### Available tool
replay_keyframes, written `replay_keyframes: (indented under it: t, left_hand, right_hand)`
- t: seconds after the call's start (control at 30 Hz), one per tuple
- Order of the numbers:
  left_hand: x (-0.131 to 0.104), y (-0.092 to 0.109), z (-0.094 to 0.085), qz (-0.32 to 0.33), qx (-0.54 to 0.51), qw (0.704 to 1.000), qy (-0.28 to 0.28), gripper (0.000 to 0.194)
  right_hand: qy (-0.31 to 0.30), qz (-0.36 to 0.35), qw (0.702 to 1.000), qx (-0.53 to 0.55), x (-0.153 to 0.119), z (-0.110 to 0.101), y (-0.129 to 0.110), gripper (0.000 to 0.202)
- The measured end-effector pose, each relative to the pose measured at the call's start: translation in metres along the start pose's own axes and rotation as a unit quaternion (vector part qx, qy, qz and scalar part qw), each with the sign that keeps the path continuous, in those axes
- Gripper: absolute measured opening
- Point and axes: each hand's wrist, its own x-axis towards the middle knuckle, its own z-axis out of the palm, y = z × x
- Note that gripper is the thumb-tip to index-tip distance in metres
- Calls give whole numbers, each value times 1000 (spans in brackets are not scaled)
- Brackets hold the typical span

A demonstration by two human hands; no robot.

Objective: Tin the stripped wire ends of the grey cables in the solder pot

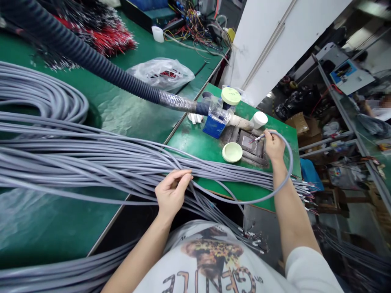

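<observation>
My right hand (274, 145) pinches a grey cable (288, 162) near its stripped end. Thin coloured wires (253, 141) stick out from that end over a square metal-filled pot (249, 141), which looks like a solder pot; I cannot tell whether they touch its surface. From my right hand the cable loops round over my forearm and back to my left hand (172, 191). There my left thumb and forefinger are closed on it, beside a thick bundle of grey cables (122, 158). A pale open dish (232, 152) stands just left of the pot.
A ribbed black hose (122, 79) crosses the green bench, its nozzle (241, 122) beside the pot. Near it are a blue box (214, 125), a yellow-lidded jar (231, 96) and a white cup (259, 119). Cable coils (61, 95) and a plastic bag (161, 73) lie leftward.
</observation>
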Motion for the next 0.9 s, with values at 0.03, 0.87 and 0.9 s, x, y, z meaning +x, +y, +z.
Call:
replay_keyframes:
  t: [0.03,0.87,0.9]
  left_hand:
    - [0,0,0,-1,-1,1000,0,11]
    - [-3,31,12,-130,-106,978,-120,18]
    - [-5,34,17,-163,-129,966,-156,21]
  right_hand:
    - [-2,-2,1000,-6,1,2,1,35]
    - [1,-214,964,155,-94,-81,-114,37]
    - [-16,-248,955,162,-104,-78,-120,42]
